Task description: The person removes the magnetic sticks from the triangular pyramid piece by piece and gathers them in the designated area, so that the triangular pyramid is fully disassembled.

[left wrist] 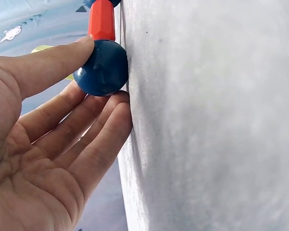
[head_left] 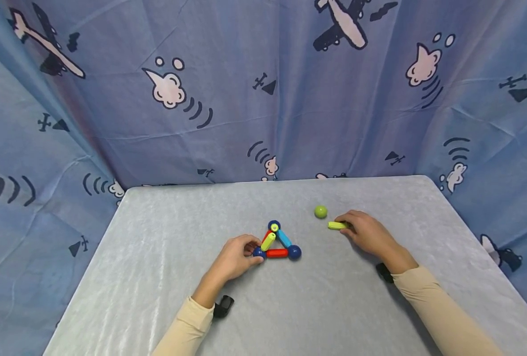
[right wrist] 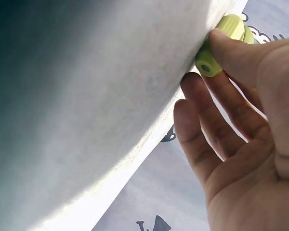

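Behind everything we see a blue curtain printed with planes, and before it a pale table. The left hand holds the near-left blue ball between thumb and fingers; the right hand pinches a yellow-green rod. Mid-table, we find that ball at one corner of a triangular frame with red and light blue sides, two yellow-green uprights rising from it. Near the pinched rod's free end, we spot a green ball.
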A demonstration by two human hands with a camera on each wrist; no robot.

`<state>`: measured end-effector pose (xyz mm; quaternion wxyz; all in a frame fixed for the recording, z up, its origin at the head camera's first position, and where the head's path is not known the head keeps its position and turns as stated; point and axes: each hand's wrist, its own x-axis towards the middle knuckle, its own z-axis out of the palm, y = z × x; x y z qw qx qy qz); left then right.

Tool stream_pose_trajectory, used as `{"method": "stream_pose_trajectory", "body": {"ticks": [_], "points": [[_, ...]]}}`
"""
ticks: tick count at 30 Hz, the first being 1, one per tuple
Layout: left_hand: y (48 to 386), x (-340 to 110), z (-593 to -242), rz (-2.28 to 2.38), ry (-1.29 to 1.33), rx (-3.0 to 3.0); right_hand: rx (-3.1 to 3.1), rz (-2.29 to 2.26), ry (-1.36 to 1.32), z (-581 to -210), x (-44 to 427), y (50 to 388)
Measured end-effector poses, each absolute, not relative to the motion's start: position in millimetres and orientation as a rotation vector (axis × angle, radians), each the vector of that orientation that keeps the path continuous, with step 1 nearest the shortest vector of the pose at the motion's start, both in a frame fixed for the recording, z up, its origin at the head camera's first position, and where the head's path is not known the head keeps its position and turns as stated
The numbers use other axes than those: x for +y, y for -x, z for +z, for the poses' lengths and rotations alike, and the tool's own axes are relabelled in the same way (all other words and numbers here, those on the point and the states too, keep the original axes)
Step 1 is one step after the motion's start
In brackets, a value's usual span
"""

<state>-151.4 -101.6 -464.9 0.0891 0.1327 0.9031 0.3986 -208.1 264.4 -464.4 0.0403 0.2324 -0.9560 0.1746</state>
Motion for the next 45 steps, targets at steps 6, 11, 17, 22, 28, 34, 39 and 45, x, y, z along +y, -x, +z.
{"method": "stream_pose_trajectory", "body": {"ticks": [6, 11, 17, 22, 28, 34, 39, 45], "points": [[151, -102, -465, 1.191, -0.392, 2.689, -2.921, 0.517, -0.725, -464, 264, 208], [151, -102, -466, 1.197, -0.394, 2.687, -2.929, 0.521, -0.710, -463, 263, 207], [150, -102, -467, 1.213, -0.399, 2.688, -2.888, 0.560, -0.665, -460, 259, 207], [150, -103, -465, 1.205, -0.397, 2.691, -2.890, 0.587, -0.677, -456, 247, 206], [150, -102, -465, 1.188, -0.384, 2.696, -2.920, 0.603, -0.721, -452, 221, 204], [151, -101, -464, 1.183, -0.383, 2.693, -2.940, 0.579, -0.779, -451, 192, 206], [151, -101, -464, 1.175, -0.379, 2.695, -2.891, 0.612, -0.883, -450, 170, 208], [152, -101, -464, 1.175, -0.377, 2.691, -2.768, 0.716, -1.063, -439, 145, 207]]}}
